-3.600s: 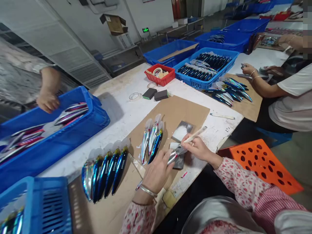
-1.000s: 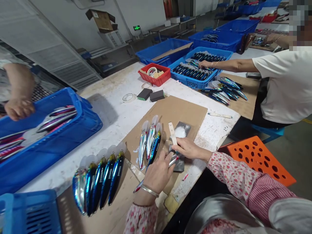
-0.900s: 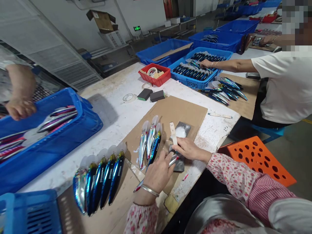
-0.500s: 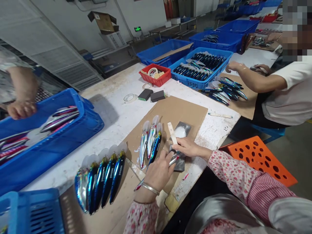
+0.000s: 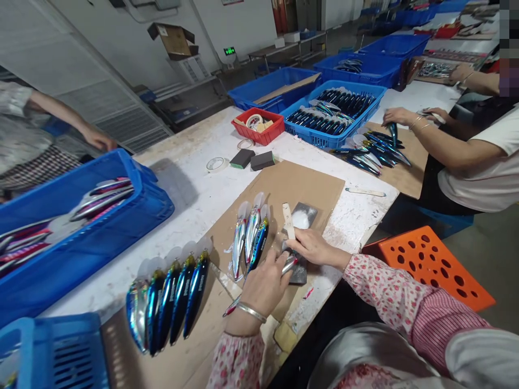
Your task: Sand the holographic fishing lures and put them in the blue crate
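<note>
The left hand (image 5: 265,283) closes round a silver fishing lure (image 5: 289,265), over the near right part of the cardboard sheet (image 5: 314,181), with fingers and thumb pressed along its body. The right hand (image 5: 314,246) meets it there, pinching a flat white stick (image 5: 287,219) that points away toward the sheet's far side; whatever lies under those fingertips is hidden. Below the hands, on the same sheet, rests a dark grey block (image 5: 300,274), and just beyond them sits a grey slab (image 5: 311,215) bearing a white patch. Three lures (image 5: 252,232) lie side by side on the sheet, left of the hands. Off the sheet's near left corner, a row of blue-backed lures (image 5: 197,294) fans out. Beyond the sheet's far left edge, two dark sanding blocks (image 5: 263,160) and a roll of clear tape (image 5: 217,164) sit on the white desk (image 5: 178,208), with a red tray (image 5: 274,135) farther past them. A blue basket (image 5: 324,141) of lined-up lures stands beyond the sheet's far edge, and to the sheet's right, a co-worker's hand (image 5: 399,116) holds a dark lure
</note>
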Demonstrator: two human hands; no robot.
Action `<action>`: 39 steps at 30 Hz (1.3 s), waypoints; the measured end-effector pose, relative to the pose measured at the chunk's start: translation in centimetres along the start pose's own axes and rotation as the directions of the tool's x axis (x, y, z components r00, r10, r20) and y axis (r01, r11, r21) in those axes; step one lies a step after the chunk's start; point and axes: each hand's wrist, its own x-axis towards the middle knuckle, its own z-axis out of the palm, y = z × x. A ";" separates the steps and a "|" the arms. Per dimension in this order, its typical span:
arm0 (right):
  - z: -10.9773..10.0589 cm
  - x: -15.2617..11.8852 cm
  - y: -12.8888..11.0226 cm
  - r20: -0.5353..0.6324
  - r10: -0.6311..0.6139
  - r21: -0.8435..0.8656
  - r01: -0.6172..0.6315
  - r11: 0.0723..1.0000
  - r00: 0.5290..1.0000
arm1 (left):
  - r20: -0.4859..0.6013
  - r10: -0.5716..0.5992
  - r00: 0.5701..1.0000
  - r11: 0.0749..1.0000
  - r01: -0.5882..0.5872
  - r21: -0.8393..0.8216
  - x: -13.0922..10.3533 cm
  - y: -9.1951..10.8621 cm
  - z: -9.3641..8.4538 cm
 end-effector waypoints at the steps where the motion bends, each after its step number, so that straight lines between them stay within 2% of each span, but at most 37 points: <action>1: 0.0 0.0 0.1 0.009 0.008 0.030 -0.008 1.000 1.000 | 0.002 -0.005 1.000 1.000 0.005 0.003 0.0 0.0 0.0; 5: -0.4 0.1 0.2 0.067 0.010 0.104 -0.017 0.994 0.998 | 0.017 -0.021 1.000 1.000 0.021 0.013 0.0 0.1 -0.2; 10: -0.6 0.3 0.1 0.097 0.003 0.066 -0.010 0.998 0.995 | 0.022 -0.024 0.999 0.999 0.023 0.034 -0.1 0.2 -0.4; 19: 0.1 0.0 0.0 0.024 -0.031 -0.059 0.033 0.998 0.999 | 0.020 -0.022 1.000 1.000 0.021 0.021 0.1 0.0 -0.2; 23: 0.2 -0.1 0.1 -0.025 0.000 -0.006 0.000 1.000 1.000 | 0.018 -0.028 0.999 0.999 0.028 0.022 0.1 0.2 -0.3; 27: 0.0 0.0 0.5 0.017 -0.007 0.091 0.005 0.996 1.000 | 0.035 -0.042 0.998 0.999 0.042 0.016 0.0 0.3 -0.5; 31: -0.1 0.2 0.5 0.050 -0.027 0.062 0.024 0.998 0.998 | 0.042 -0.040 0.998 0.999 0.039 0.021 0.0 0.3 -0.6; 35: 0.0 0.1 0.2 0.034 -0.033 -0.018 0.034 0.999 0.999 | 0.040 -0.037 0.999 0.999 0.035 0.033 0.0 0.3 -0.6; 39: 0.6 -0.1 0.2 -0.028 -0.055 -0.041 0.054 0.998 0.998 | 0.035 -0.039 0.999 0.999 0.038 0.025 0.1 0.3 -0.5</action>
